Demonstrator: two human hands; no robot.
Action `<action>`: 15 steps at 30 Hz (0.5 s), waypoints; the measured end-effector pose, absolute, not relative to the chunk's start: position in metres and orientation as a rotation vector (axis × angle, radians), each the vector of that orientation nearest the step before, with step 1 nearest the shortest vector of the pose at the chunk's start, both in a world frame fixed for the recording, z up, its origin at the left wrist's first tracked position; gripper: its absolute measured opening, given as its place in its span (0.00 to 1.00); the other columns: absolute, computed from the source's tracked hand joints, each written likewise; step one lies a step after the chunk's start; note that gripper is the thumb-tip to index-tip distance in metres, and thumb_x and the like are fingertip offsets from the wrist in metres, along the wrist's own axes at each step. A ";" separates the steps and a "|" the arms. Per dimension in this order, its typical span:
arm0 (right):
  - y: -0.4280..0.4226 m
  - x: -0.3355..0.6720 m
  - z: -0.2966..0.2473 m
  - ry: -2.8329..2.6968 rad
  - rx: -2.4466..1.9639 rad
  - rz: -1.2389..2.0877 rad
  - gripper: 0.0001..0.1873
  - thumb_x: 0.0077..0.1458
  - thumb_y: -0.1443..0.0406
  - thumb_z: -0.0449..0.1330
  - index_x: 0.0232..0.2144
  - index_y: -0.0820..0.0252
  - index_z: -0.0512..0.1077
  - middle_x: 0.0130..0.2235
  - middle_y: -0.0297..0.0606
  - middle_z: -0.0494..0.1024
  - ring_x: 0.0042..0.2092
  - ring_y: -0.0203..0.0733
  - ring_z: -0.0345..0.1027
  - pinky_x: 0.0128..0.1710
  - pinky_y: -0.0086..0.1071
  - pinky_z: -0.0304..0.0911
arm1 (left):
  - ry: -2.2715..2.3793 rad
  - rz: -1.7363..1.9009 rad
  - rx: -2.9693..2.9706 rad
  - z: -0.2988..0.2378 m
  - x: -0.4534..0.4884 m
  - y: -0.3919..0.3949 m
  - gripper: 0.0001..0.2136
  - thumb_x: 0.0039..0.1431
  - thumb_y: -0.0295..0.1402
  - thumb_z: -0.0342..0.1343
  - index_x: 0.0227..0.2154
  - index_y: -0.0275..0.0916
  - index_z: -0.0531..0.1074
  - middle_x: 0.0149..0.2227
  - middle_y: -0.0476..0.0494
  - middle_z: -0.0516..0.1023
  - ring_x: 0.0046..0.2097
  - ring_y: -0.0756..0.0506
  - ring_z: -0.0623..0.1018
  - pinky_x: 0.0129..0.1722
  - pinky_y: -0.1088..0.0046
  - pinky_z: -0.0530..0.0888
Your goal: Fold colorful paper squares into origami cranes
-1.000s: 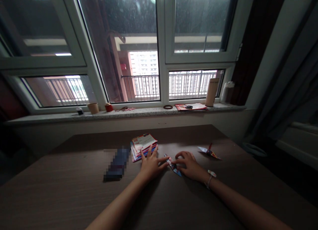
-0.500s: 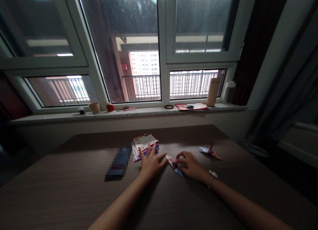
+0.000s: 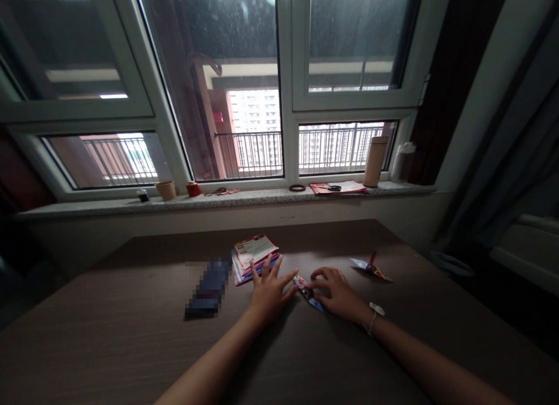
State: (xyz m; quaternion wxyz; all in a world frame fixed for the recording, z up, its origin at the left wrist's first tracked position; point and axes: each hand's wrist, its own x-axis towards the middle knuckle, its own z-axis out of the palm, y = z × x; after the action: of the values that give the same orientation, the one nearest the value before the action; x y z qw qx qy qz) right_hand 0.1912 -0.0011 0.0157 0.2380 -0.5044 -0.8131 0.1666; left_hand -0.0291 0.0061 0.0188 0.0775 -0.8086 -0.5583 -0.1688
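Note:
A narrow piece of folded printed paper (image 3: 312,300) lies slantwise on the table between my hands. My left hand (image 3: 269,293) has its fingers spread; thumb and forefinger reach the paper's upper left end, the other fingers stretch toward the card stack. With curled fingers, my right hand (image 3: 339,295) grips the paper's right edge from the side, its fingertips partly covering it. Off to the right sits a folded paper crane (image 3: 371,269) with a red upright point. A stack of printed paper sheets (image 3: 257,250) lies just beyond my left hand.
Left of the stack is a dark, pixel-blurred flat object (image 3: 208,288). On the windowsill (image 3: 262,200) stand a paper cup (image 3: 166,190), a red spool (image 3: 193,188), a tan flask (image 3: 375,162) and a pale bottle (image 3: 402,162). Scissors (image 3: 334,188) rest on papers there.
My left hand has drawn back slightly toward me and to the right, off the stack's front edge. The folded paper has shifted a little to the right.

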 end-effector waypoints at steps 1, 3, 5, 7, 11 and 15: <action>-0.001 0.191 0.015 -2.228 -1.380 0.448 0.14 0.55 0.60 0.58 0.44 0.41 0.76 0.52 0.35 0.70 0.58 0.49 0.57 0.64 0.55 0.33 | -1.638 -0.509 -2.452 0.018 -0.028 0.005 0.18 0.62 0.52 0.48 0.54 0.66 0.67 0.66 0.50 0.57 0.67 0.32 0.50 0.60 0.36 0.32; -0.001 0.192 0.014 -2.231 -1.374 0.437 0.14 0.55 0.60 0.58 0.44 0.40 0.76 0.52 0.35 0.70 0.58 0.48 0.57 0.64 0.54 0.34 | -1.586 -0.504 -2.497 0.017 -0.027 0.002 0.17 0.62 0.52 0.47 0.52 0.66 0.70 0.66 0.50 0.58 0.67 0.33 0.52 0.60 0.36 0.32; 0.000 0.192 0.013 -2.233 -1.369 0.435 0.14 0.55 0.60 0.58 0.44 0.40 0.76 0.52 0.35 0.70 0.58 0.48 0.57 0.64 0.54 0.33 | -1.579 -0.495 -2.512 0.015 -0.026 0.002 0.16 0.62 0.53 0.47 0.51 0.66 0.70 0.66 0.51 0.58 0.66 0.34 0.53 0.60 0.36 0.33; 0.001 0.193 0.012 -2.234 -1.368 0.441 0.14 0.55 0.60 0.59 0.44 0.39 0.76 0.52 0.35 0.70 0.58 0.48 0.57 0.64 0.54 0.34 | -1.624 -0.477 -2.510 0.015 -0.026 0.002 0.17 0.62 0.54 0.47 0.51 0.68 0.70 0.66 0.52 0.57 0.66 0.32 0.53 0.60 0.34 0.34; 0.002 0.193 0.013 -2.241 -1.368 0.462 0.14 0.55 0.60 0.59 0.44 0.39 0.76 0.52 0.35 0.70 0.57 0.48 0.57 0.64 0.52 0.37 | -1.744 -0.421 -2.511 0.016 -0.026 0.003 0.18 0.60 0.56 0.46 0.51 0.69 0.68 0.66 0.53 0.56 0.66 0.30 0.51 0.59 0.32 0.35; 0.002 0.193 0.014 -2.245 -1.378 0.464 0.14 0.55 0.60 0.59 0.44 0.40 0.76 0.52 0.35 0.70 0.57 0.49 0.57 0.64 0.53 0.36 | -1.775 -0.449 -2.491 0.018 -0.026 0.004 0.17 0.61 0.56 0.44 0.50 0.70 0.69 0.65 0.53 0.59 0.66 0.31 0.51 0.59 0.33 0.34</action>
State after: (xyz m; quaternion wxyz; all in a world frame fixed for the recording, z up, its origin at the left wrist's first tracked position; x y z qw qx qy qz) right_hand 0.1931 0.0018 0.0144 0.2315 -0.5012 -0.8165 0.1689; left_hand -0.0260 0.0043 0.0180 0.0249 -0.8055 -0.5740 -0.1452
